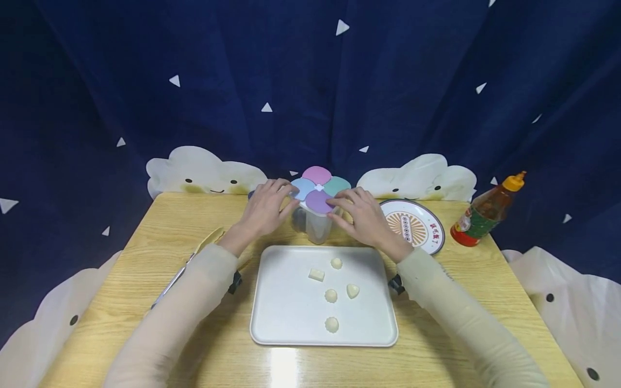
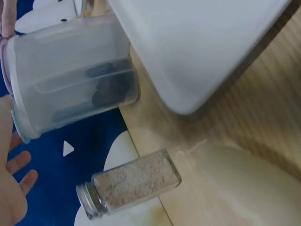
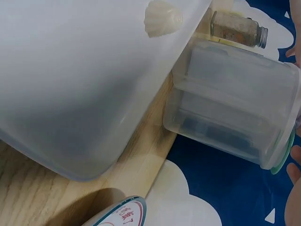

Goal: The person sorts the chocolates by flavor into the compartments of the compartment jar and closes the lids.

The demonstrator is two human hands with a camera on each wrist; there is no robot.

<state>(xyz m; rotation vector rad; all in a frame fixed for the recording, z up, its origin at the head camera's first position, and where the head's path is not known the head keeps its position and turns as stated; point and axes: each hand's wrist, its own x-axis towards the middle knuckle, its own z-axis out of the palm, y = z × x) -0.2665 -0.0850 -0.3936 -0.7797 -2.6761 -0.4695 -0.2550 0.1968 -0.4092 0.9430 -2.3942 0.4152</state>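
Note:
A clear plastic container [image 1: 317, 226] stands behind the tray, topped by a lid with pink, blue, green and purple petal-shaped flaps [image 1: 319, 201]. My left hand [image 1: 268, 207] is at the lid's left side, with fingertips by the blue flap. On the other side, my right hand [image 1: 361, 215] has its fingertips at the purple flap. Fingers of both hands look loosely bent, and neither is wrapped round the container. Something dark shows through the container wall in the left wrist view. The wrist views show only parts of each hand at the frame edge.
A white tray [image 1: 286, 323] holds several small white pieces [image 1: 331, 295]. A patterned plate [image 1: 434, 242] and a sauce bottle [image 1: 485, 213] stand at right. A glass jar of pinkish grains [image 2: 136, 181] is beside the container. A long-handled utensil [image 1: 177, 276] lies at left.

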